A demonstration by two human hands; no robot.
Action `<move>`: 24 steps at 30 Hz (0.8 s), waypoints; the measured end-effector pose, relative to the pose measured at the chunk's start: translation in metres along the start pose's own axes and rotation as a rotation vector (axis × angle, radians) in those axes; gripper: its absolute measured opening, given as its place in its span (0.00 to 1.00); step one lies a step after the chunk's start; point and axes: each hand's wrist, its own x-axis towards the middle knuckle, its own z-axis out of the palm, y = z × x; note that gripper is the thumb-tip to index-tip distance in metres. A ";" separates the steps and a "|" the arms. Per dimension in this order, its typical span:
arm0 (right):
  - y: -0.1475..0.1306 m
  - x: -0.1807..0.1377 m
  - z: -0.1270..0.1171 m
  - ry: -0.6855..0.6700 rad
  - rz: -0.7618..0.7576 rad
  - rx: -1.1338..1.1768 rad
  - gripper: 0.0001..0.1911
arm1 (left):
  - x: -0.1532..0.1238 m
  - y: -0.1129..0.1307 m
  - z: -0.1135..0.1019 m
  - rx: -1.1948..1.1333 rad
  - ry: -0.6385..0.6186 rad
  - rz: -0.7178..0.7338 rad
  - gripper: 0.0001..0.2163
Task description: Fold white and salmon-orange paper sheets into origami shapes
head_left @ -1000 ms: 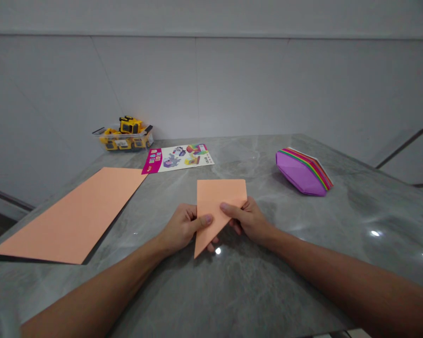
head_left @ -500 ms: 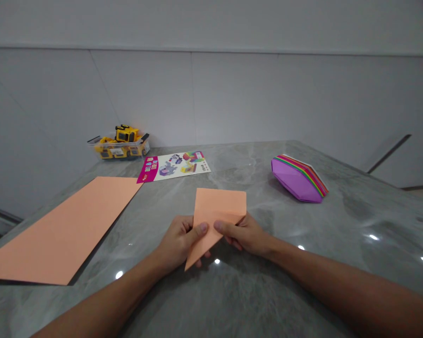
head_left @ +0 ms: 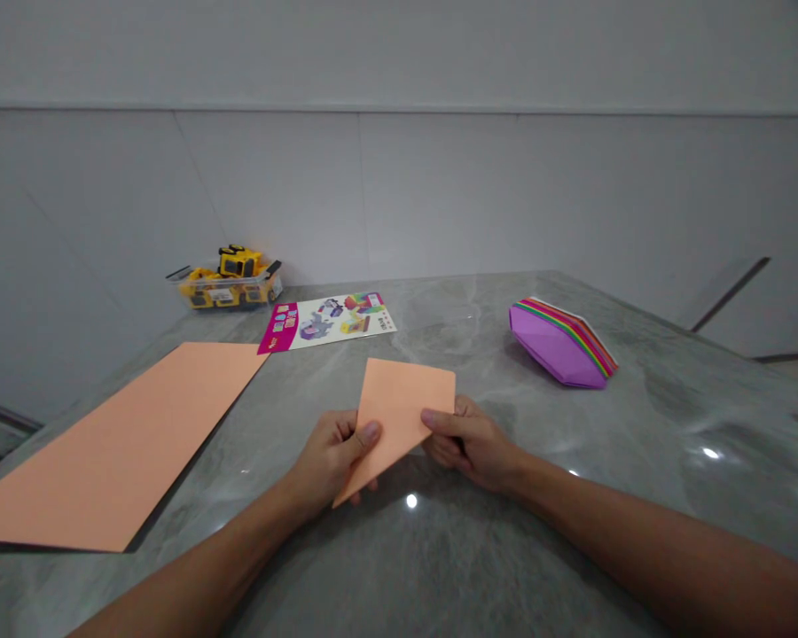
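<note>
A folded orange paper triangle [head_left: 399, 412] is held just above the grey marble table [head_left: 479, 540], its point toward me. My left hand [head_left: 329, 456] pinches its left edge, thumb on top. My right hand [head_left: 469, 439] pinches its right edge with the thumb over the paper. Both hands are closed on the paper.
A large flat orange sheet [head_left: 116, 443] lies on the left of the table. A colourful printed leaflet [head_left: 329, 321] lies further back, with a yellow toy vehicle in a clear tray [head_left: 230, 279] behind it by the wall. A purple-topped stack of coloured paper [head_left: 562, 341] sits at the right.
The folded triangle has tilted slightly, its point swinging left. My right thumb slid toward the right edge. The view shifted a little downward.
</note>
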 end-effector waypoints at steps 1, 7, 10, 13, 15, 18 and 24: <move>0.001 0.001 0.000 0.017 0.002 -0.024 0.28 | 0.000 0.000 0.002 -0.009 0.012 0.001 0.21; 0.000 0.000 0.011 -0.034 0.024 -0.155 0.27 | -0.002 -0.001 0.014 -0.074 0.114 0.018 0.21; -0.001 -0.002 0.017 -0.099 0.061 0.083 0.27 | -0.003 0.000 0.016 -0.158 0.067 -0.024 0.21; 0.000 -0.003 0.020 -0.055 0.034 -0.006 0.27 | -0.004 0.000 0.017 -0.164 0.047 -0.008 0.21; 0.000 -0.005 0.021 0.019 0.015 -0.173 0.27 | -0.004 0.000 0.018 -0.097 0.061 0.044 0.22; -0.001 -0.007 0.023 0.034 0.070 -0.343 0.27 | -0.005 0.001 0.022 0.002 0.115 0.119 0.24; -0.008 -0.013 0.038 -0.057 0.144 -0.454 0.27 | -0.007 0.010 0.027 0.120 0.302 0.177 0.27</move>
